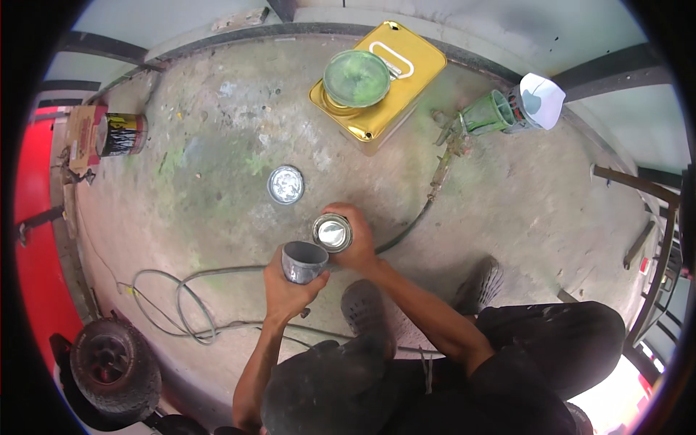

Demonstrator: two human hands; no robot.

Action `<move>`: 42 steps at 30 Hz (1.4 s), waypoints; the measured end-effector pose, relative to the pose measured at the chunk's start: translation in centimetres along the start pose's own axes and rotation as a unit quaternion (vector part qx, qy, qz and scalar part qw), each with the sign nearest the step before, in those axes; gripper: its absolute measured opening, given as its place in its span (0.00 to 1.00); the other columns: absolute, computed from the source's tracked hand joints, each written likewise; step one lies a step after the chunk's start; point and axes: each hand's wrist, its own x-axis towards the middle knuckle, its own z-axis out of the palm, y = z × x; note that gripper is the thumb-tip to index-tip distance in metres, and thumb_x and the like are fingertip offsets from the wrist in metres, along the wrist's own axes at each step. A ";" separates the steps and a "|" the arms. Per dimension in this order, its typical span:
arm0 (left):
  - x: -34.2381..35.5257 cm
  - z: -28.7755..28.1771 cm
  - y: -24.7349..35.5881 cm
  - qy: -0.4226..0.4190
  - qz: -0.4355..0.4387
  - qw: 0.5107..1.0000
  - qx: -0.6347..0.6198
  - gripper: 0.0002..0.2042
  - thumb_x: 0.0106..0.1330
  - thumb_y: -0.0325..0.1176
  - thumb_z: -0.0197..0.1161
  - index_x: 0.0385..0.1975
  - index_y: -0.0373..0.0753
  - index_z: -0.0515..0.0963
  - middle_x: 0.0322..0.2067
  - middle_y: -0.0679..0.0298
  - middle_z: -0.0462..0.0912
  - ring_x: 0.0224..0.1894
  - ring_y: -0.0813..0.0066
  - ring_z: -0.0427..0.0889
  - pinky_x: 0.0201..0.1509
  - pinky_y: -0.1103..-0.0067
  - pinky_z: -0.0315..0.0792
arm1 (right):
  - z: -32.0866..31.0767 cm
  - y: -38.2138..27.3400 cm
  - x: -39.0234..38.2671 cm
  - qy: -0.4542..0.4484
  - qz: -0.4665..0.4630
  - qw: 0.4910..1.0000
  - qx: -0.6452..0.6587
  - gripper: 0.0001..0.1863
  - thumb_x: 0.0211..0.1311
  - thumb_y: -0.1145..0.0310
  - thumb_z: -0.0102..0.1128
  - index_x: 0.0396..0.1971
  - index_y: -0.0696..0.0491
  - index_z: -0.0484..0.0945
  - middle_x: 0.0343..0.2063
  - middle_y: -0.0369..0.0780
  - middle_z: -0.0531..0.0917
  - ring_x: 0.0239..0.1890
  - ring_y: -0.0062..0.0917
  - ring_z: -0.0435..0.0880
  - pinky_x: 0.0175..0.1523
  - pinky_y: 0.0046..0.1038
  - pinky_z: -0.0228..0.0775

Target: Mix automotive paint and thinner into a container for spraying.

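The left hand (286, 293) is curled around a gray cup (305, 271), with the thumb on one side and the fingers on the other. The right hand (357, 239) is wrapped around a small round tin (333, 232) with a shiny silver middle. The cup and the tin are held side by side above the floor (232, 196), but I cannot tell if they touch. A round silver lid (286, 185) lies on the floor, just past the hands. A long hose (225, 271) loops on the left and runs under the hands to a spray gun (451, 139). Next to the gun are a green cup (484, 114) and a white paper (542, 100). Farther up stands a big gold can (417, 61) with a round green-topped thing (357, 78) on it. Far left, a drippy paint can (122, 135) sits by a cardboard box (83, 134). A black wheel (116, 366) is at the lower left. Two dark shoes (362, 304) are near the hands.
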 end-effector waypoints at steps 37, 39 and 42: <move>2.2 -1.8 -2.7 -0.077 0.037 0.992 -0.093 0.24 0.51 0.32 0.82 0.47 0.35 0.80 0.41 0.63 0.86 0.43 0.76 0.84 0.50 0.75 0.79 | -0.3 0.9 0.4 -0.038 0.021 0.999 0.028 0.42 0.33 0.77 0.87 0.55 0.54 0.76 0.51 0.43 0.82 0.52 0.33 0.84 0.59 0.33 0.76; 1.3 -1.4 -3.8 -0.030 0.010 0.989 -0.142 0.28 0.51 0.35 0.84 0.50 0.35 0.78 0.42 0.62 0.86 0.43 0.75 0.84 0.50 0.76 0.79 | -0.4 1.4 0.5 -0.021 0.011 1.000 0.011 0.41 0.36 0.77 0.87 0.55 0.55 0.75 0.51 0.42 0.82 0.51 0.29 0.84 0.57 0.30 0.77; -0.3 -0.9 -5.6 0.048 -0.045 0.980 -0.187 0.30 0.52 0.37 0.84 0.52 0.34 0.76 0.43 0.61 0.86 0.45 0.74 0.84 0.51 0.73 0.79 | -0.5 0.7 0.6 -0.042 0.010 0.999 0.009 0.41 0.39 0.77 0.86 0.57 0.56 0.73 0.51 0.43 0.82 0.50 0.27 0.84 0.57 0.30 0.77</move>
